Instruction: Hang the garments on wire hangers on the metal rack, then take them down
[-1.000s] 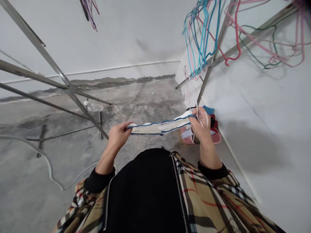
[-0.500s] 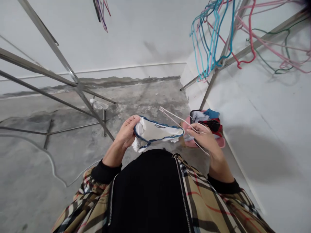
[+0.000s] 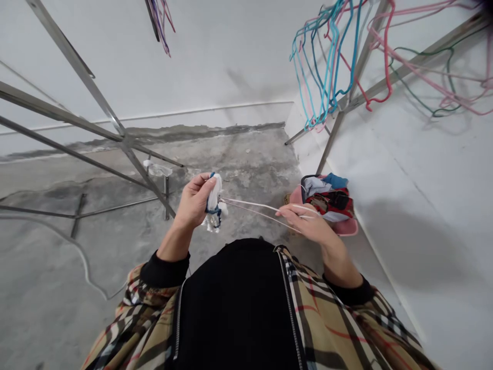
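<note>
My left hand (image 3: 196, 201) grips a small white garment with blue edging (image 3: 214, 201), bunched up, its lower edge hanging below the fingers. What kind of garment it is cannot be made out for sure. A thin, pale pink clothes hanger (image 3: 250, 204) is held in my right hand (image 3: 304, 221), fingers closed around its wires. The hanger's narrow end points left and meets the garment near my left fingers. Whether it passes through the cloth or only touches it is hidden.
A pink basket of clothes (image 3: 344, 228) sits on the floor at right. Blue hangers (image 3: 333, 61) and red and pink ones hang from a metal rack (image 3: 335, 133). Another metal frame (image 3: 125, 141) stands left. A grey hose (image 3: 82, 246) lies on the concrete floor.
The garment, stretched out between both hands before, is now gathered at my left hand. My right hand has let go of its edge, and the hanger's end has swung left and down to the garment.
</note>
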Action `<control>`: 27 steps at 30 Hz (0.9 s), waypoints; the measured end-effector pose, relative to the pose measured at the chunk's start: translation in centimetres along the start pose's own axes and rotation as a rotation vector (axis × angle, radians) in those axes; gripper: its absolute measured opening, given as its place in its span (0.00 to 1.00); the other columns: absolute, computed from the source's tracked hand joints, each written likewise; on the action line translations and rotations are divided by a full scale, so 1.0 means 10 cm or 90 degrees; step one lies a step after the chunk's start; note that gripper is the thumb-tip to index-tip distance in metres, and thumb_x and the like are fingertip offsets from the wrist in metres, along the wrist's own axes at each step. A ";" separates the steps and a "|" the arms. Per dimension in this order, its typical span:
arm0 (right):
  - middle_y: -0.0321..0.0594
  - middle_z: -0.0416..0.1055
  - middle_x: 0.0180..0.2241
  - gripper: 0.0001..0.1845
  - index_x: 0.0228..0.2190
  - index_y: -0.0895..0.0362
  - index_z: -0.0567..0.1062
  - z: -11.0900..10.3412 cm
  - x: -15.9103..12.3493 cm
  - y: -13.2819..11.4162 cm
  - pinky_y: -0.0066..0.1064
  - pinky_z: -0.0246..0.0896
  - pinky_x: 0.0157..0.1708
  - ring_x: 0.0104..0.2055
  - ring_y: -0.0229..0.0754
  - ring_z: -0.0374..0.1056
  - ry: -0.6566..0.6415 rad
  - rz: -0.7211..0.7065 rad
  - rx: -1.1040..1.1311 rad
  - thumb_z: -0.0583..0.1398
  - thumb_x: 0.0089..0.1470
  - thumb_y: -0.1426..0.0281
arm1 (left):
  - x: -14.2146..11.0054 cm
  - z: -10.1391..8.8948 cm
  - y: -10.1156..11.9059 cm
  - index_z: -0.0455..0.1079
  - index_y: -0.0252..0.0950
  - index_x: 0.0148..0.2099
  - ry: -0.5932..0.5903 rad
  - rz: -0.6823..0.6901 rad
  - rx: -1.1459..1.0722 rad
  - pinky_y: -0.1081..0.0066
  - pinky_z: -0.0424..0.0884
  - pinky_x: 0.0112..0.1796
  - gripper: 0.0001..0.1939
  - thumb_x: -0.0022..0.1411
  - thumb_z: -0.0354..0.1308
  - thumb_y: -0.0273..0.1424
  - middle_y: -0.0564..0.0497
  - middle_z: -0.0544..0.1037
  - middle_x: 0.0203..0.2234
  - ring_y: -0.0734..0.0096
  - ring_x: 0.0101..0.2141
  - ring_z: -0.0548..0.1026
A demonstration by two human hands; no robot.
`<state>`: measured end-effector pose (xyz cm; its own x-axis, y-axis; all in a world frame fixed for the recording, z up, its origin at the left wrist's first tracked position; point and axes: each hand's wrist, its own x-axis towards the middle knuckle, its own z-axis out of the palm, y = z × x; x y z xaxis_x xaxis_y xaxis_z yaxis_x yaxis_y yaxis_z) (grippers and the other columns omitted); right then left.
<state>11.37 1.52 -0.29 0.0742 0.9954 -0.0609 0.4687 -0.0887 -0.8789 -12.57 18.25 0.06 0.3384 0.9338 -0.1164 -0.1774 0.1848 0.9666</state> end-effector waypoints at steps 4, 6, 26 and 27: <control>0.34 0.67 0.24 0.24 0.33 0.55 0.80 0.23 0.26 -0.08 0.27 0.53 0.26 0.24 0.34 0.59 0.004 -0.034 0.024 0.52 0.62 0.53 | -0.06 0.08 -0.04 0.74 0.36 0.41 -0.070 0.150 0.265 0.76 0.68 0.26 0.15 0.57 0.62 0.41 0.53 0.76 0.23 0.76 0.23 0.72; 0.34 0.66 0.22 0.25 0.33 0.55 0.80 0.33 0.37 -0.11 0.27 0.53 0.26 0.24 0.34 0.58 0.030 -0.047 0.054 0.51 0.61 0.52 | -0.09 0.12 -0.03 0.76 0.36 0.41 -0.136 0.258 0.454 0.74 0.67 0.28 0.14 0.59 0.60 0.41 0.51 0.77 0.23 0.73 0.24 0.72; 0.46 0.69 0.35 0.16 0.33 0.53 0.71 0.36 0.35 0.14 0.41 0.64 0.46 0.45 0.48 0.66 0.538 -0.053 -0.002 0.55 0.56 0.54 | -0.14 0.17 0.60 0.79 0.52 0.43 0.008 0.458 0.849 0.71 0.44 0.24 0.10 0.63 0.57 0.36 0.50 0.73 0.27 0.70 0.27 0.66; 0.46 0.69 0.35 0.15 0.32 0.53 0.71 0.46 0.32 0.19 0.42 0.64 0.46 0.44 0.48 0.66 0.497 -0.036 -0.002 0.55 0.56 0.54 | -0.16 0.17 0.62 0.79 0.53 0.44 0.020 0.464 0.858 0.71 0.45 0.24 0.11 0.64 0.56 0.37 0.51 0.73 0.27 0.71 0.27 0.66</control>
<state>8.44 4.66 -4.37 0.6464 0.6851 0.3358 0.4934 -0.0397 -0.8689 -12.61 17.34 6.62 0.5296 0.7047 0.4722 0.6591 -0.6922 0.2938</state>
